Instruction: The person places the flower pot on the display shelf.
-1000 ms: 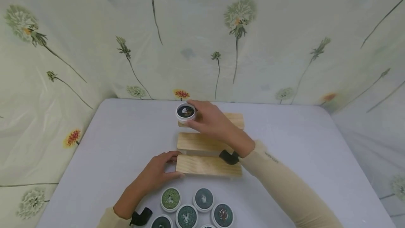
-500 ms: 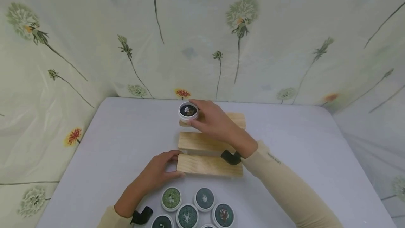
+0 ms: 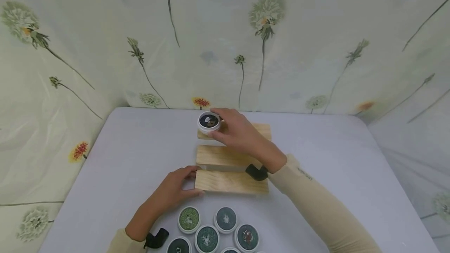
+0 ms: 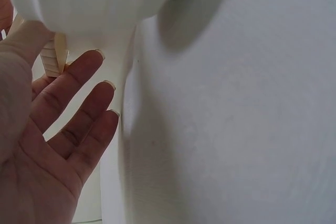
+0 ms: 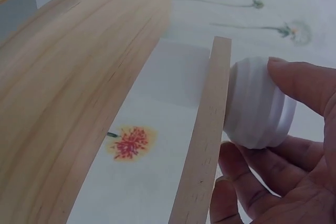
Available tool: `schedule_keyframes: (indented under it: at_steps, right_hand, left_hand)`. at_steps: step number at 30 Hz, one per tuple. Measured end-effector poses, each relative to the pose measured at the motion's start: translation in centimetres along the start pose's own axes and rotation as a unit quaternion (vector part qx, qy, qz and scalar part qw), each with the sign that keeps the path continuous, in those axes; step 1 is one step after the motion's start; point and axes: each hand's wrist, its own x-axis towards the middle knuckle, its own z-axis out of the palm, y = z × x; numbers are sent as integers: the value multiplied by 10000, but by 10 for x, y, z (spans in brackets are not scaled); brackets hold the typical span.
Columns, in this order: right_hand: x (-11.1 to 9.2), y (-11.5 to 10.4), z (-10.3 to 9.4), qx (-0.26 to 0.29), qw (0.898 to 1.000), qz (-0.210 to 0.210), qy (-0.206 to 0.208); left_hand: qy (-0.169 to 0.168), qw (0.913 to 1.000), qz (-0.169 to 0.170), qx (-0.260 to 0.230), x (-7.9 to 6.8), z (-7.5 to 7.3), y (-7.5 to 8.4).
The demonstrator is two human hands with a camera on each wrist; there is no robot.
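Observation:
A three-step stand of pale wooden boards [image 3: 232, 182] rises on the white table. At the left end of its top board my right hand [image 3: 239, 134] holds a small round white jar [image 3: 209, 121] with a dark, patterned top. In the right wrist view the jar's base [image 5: 252, 103] meets the board [image 5: 207, 124], thumb and fingers around its side. My left hand [image 3: 170, 190] grips the left end of the lowest board between thumb and index finger. Its other fingers [image 4: 86, 108] extend loosely in the left wrist view, beside the stand.
Several similar white jars with green, grey and dark tops, one a green-topped jar [image 3: 189, 219], stand in front of the stand, some cut off by the frame's lower edge. Behind the table [image 3: 316, 147] hangs a flower-printed sheet [image 3: 211, 30].
The jar in my right hand has shifted slightly right and come down onto the top board's left end. My left hand keeps its place on the stand.

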Motion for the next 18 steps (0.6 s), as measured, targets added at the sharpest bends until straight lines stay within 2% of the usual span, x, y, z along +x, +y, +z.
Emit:
schedule_keyframes:
  at_steps: [7,11,15,18]
  right_hand:
    - [-3,1,3,100,9999,44,-8]
    - [-6,1,1,54,9998,188,-34]
    - [-19,-3,-13,63,9986,481,204]
    - [-37,-6,-25,96,9976,590,351]
  left_hand:
    - [-34,10000,-8,-80,-2,5,-1]
    - [-24,10000,2,53,-4,6,-1]
    - [58,9997,17,232,-3,2,1]
    - [93,9996,-63,274,-2,-1,3]
